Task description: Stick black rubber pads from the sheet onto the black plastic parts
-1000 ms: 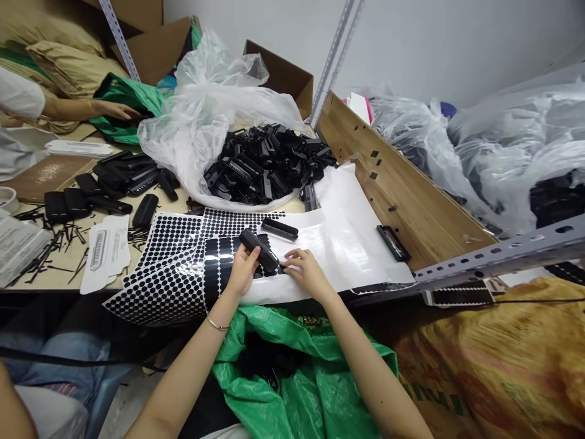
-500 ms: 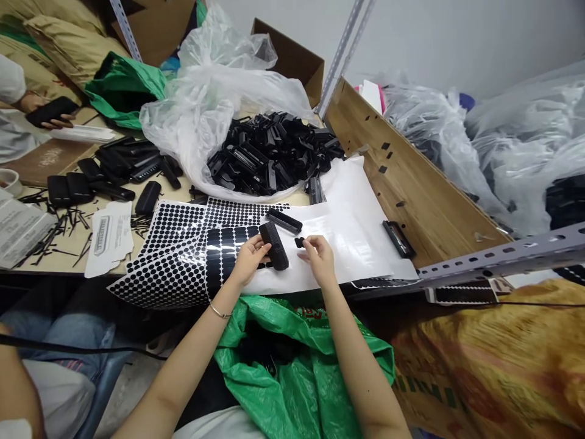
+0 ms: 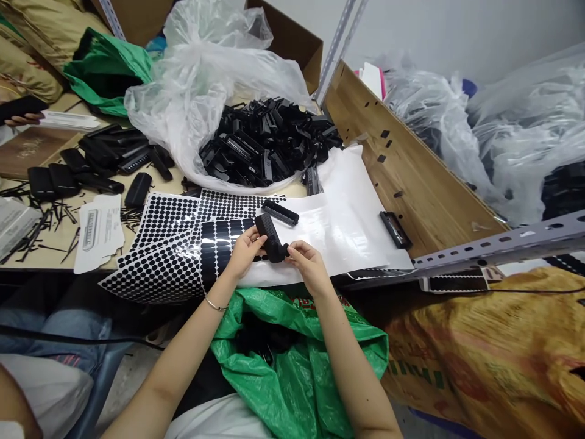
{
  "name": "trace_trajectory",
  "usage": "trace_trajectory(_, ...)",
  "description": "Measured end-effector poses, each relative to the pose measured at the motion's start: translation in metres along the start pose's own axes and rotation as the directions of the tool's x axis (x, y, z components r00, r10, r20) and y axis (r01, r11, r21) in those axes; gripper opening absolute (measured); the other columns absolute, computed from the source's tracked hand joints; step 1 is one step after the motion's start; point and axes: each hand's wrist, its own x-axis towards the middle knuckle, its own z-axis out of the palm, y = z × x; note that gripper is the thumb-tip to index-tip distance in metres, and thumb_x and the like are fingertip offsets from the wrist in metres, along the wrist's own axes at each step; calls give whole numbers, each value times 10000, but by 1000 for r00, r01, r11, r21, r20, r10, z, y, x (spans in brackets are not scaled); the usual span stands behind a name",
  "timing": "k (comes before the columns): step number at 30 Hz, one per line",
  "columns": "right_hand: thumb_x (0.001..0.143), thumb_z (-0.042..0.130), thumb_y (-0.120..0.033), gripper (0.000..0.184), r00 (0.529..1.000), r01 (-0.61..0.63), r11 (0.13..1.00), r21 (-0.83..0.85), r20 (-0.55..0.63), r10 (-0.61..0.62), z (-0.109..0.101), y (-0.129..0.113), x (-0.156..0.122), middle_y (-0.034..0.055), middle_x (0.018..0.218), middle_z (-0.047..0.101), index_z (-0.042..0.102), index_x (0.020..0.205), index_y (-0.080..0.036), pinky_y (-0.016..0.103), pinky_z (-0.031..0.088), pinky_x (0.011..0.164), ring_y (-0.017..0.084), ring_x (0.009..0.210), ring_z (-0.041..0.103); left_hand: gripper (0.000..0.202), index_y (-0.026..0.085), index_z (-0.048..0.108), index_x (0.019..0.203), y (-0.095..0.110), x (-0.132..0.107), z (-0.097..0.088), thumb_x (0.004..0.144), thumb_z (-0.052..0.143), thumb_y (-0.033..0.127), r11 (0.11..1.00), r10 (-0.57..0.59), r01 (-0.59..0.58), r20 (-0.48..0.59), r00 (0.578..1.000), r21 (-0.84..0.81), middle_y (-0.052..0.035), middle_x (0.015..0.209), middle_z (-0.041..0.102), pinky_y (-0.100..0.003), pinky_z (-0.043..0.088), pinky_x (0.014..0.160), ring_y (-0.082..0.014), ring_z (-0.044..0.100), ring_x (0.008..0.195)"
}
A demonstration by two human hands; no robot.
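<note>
My left hand (image 3: pixel 243 253) grips a black ribbed plastic part (image 3: pixel 269 233) between thumb and fingers, tilted over the white backing sheet (image 3: pixel 315 228). With thumb and forefinger my right hand (image 3: pixel 311 266) pinches a small black round sticker (image 3: pixel 284 250) at the part's lower right end. Whether the sticker is pressed fully onto the part is too small to tell. Just behind lies a second black plastic part (image 3: pixel 280 212), hollow side up. Sheets of round black stickers (image 3: pixel 167 222) spread to the left, with a curled strip of larger black stickers (image 3: pixel 222 244) beside my left hand.
A heap of black plastic parts (image 3: pixel 267 146) sits in a clear plastic bag (image 3: pixel 183 116) behind. Below my forearms hangs a green woven bag (image 3: pixel 301 372). A wooden board (image 3: pixel 411 164) and metal rail (image 3: pixel 503 241) bound the right. A co-worker's hand (image 3: pixel 25 119) is far left.
My right hand has moved left, bringing the small sticker from apart to the lower end of the ribbed part. The left hand keeps its grip. The view has shifted slightly.
</note>
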Motion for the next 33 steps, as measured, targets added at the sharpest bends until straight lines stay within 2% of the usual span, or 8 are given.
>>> trace_trajectory(5,519,855,-481,413,994,54,998,-20,-91,-56,4,5,2,-14,704,604,612,718,-214,322,574,677,143,657,579,390,175,644,971,1,0,0,666,781,378,1000,-20,20,14,1000,-5,-61,938,713,-215,567,563,-155,677,762)
trace_trajectory(12,512,842,-528,436,985,97,993,-70,-137,-106,7,16,6,4,705,617,615,703,-208,305,554,622,155,659,582,399,171,643,982,2,1,0,656,788,350,999,-54,54,5,999,-3,-64,935,717,-278,604,618,-186,694,803)
trace_trajectory(22,581,824,-461,354,978,120,987,-103,-158,-135,8,15,2,9,754,621,614,714,-208,308,523,688,162,725,586,348,175,644,963,-2,1,-2,685,765,345,999,-26,26,1,1000,24,-54,912,712,-215,573,575,-156,687,767)
trace_trajectory(33,586,813,-473,351,963,170,979,-108,-195,-189,7,30,8,10,751,634,626,717,-207,294,501,668,163,733,585,412,167,628,966,-3,3,-3,651,795,372,1000,-14,14,-7,1000,22,-41,879,695,-242,582,604,-154,682,742)
